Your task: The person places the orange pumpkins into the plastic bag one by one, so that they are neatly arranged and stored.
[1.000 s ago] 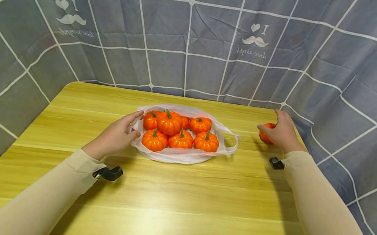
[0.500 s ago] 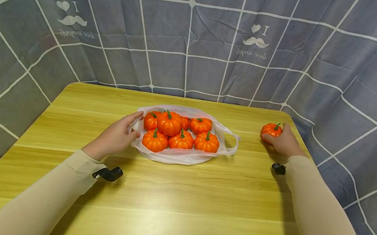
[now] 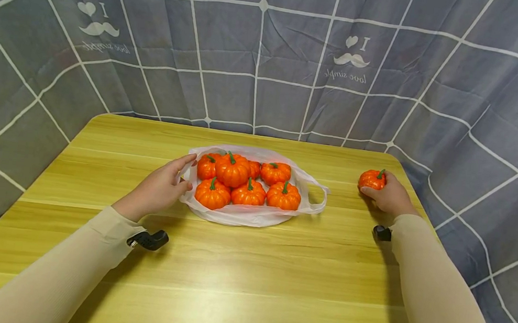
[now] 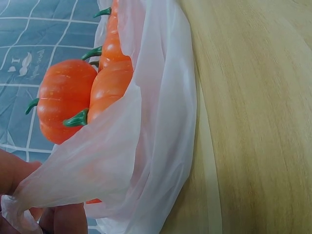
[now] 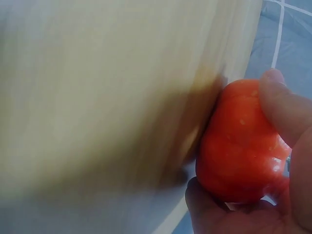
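Observation:
A white plastic bag (image 3: 253,218) lies mid-table with its mouth spread, and several small orange toy pumpkins (image 3: 232,172) with green stems sit inside it. At the bag's left end is my left hand (image 3: 155,191); in the left wrist view its thumb and fingers pinch the bag's handle (image 4: 80,168). Over at the table's right side, my right hand (image 3: 395,196) grips a single orange pumpkin (image 3: 372,179), stem upward. The right wrist view has the thumb on one side of this pumpkin (image 5: 239,141) and fingers on the other, close to the tabletop.
The yellow wood-grain table (image 3: 227,284) ends at the back and right against a grey curtain (image 3: 290,44) with white grid lines. A second bag handle (image 3: 319,197) loops out on the right end of the bag.
My right hand has come round from over the pumpkin to its right side, and the pumpkin's stem now shows. It has shifted slightly. My left hand and the bag stay put.

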{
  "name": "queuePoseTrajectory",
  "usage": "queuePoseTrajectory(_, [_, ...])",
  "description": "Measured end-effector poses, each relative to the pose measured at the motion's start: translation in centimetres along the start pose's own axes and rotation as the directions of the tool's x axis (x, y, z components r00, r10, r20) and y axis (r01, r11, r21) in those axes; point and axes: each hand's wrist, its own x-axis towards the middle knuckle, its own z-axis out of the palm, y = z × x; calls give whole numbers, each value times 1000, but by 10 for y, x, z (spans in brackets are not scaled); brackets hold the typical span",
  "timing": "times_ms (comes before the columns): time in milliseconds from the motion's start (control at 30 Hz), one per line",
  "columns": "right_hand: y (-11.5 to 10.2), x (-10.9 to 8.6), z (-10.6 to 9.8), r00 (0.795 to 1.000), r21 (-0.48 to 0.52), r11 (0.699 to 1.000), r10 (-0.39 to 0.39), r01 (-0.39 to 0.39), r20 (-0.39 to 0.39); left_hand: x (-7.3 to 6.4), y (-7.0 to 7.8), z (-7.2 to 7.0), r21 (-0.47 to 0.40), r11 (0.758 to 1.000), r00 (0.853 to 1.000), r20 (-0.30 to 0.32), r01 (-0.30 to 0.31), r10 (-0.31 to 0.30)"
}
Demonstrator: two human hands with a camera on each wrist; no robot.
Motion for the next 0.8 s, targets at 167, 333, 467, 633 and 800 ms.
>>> queuePoseTrajectory(167, [0, 0, 1, 1000, 0, 1000, 7, -7, -4, 0, 0, 1, -4, 1000, 1000, -2, -5, 5])
queuePoseTrajectory(333, [1, 0, 1, 1000, -2, 1000, 6, -6, -5, -1, 1, 1, -3, 1000, 1000, -1, -4, 4])
queuePoseTrajectory(467, [1, 0, 2, 1000, -12, 1000, 2, -2, -10, -1, 2, 2, -5, 1000, 1000, 1, -3, 3])
queuePoseTrajectory(633, [0, -1, 1, 1000, -12, 1000, 10, -10, -6, -1, 2, 2, -2, 1000, 1000, 2, -5, 5])
queuePoseTrajectory(800, [-2, -3, 0, 1000, -2, 1000, 15, -15, 0, 0, 1, 3, 9, 1000, 1000, -2, -23, 23])
